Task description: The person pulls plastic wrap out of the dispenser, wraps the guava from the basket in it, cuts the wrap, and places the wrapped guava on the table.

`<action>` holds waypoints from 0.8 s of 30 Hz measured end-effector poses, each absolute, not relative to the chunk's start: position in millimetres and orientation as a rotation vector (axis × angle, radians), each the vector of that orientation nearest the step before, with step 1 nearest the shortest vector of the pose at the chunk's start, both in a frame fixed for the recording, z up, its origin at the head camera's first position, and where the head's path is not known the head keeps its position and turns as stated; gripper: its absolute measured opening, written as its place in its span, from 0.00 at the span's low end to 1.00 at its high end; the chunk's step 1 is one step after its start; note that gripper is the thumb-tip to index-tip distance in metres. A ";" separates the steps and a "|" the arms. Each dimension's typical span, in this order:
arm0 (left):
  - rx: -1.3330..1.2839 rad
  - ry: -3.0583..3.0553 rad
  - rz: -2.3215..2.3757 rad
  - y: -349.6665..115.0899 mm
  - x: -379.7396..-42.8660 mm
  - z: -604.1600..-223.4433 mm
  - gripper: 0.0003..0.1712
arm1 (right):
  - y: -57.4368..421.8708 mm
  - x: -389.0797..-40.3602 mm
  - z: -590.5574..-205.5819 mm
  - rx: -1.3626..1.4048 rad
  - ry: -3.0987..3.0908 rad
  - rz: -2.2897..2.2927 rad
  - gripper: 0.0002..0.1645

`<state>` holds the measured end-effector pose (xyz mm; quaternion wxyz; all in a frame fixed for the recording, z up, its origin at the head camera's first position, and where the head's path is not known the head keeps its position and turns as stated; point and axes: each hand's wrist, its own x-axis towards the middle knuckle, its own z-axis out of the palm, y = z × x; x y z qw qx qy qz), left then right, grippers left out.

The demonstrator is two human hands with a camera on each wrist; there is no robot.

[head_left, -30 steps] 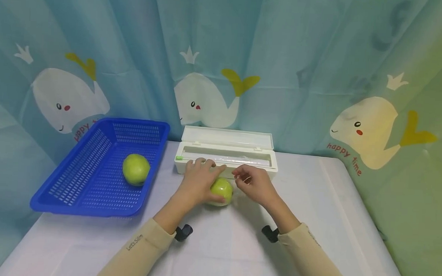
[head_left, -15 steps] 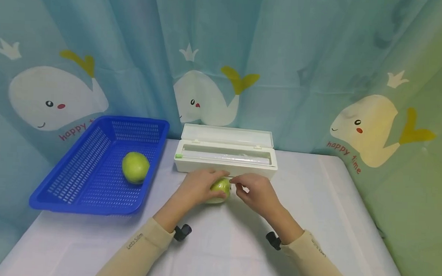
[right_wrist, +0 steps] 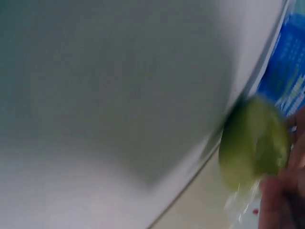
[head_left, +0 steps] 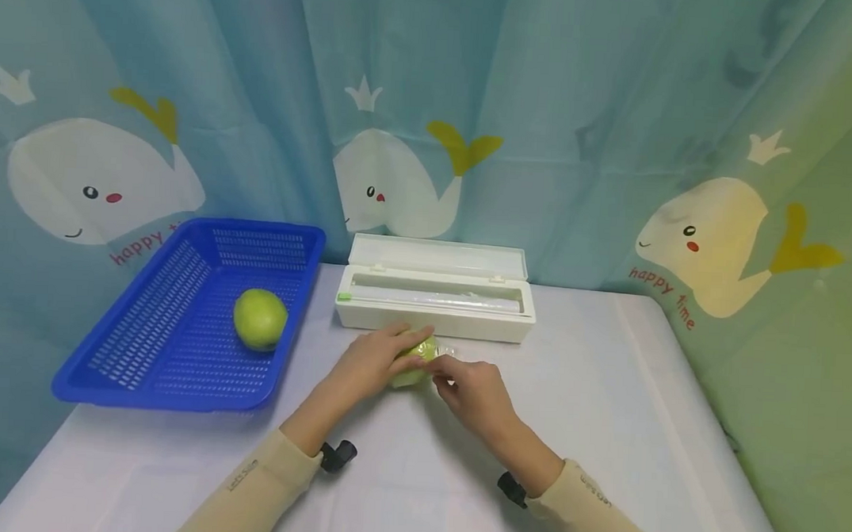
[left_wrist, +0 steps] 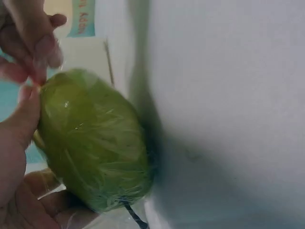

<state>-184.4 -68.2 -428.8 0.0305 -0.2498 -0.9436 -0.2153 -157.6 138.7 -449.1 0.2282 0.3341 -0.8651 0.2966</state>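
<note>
Squarely between the left hand [head_left: 368,365] and the right hand [head_left: 474,391], low at the tabletop [head_left: 607,377]: a green fruit [left_wrist: 93,143] wrapped in clear film [head_left: 446,351]. Cupped from the left with curled fingers and thumb; met from the right by fingers seemingly pinched together on the film, close beside the left thumb. Long axis aslant in the left wrist view, with the dark stem [left_wrist: 135,216] lowermost. Crowding the far side: a white open-lidded box [head_left: 473,328] with a roll [head_left: 435,300] inside. Well left: a blue basket [head_left: 156,401] with a second green fruit [head_left: 259,320].
</note>
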 end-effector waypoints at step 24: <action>-0.478 -2.965 -0.853 -56.9 -190.0 -442.1 0.45 | 157.9 -141.3 -441.3 1.055 -2.752 1.706 0.21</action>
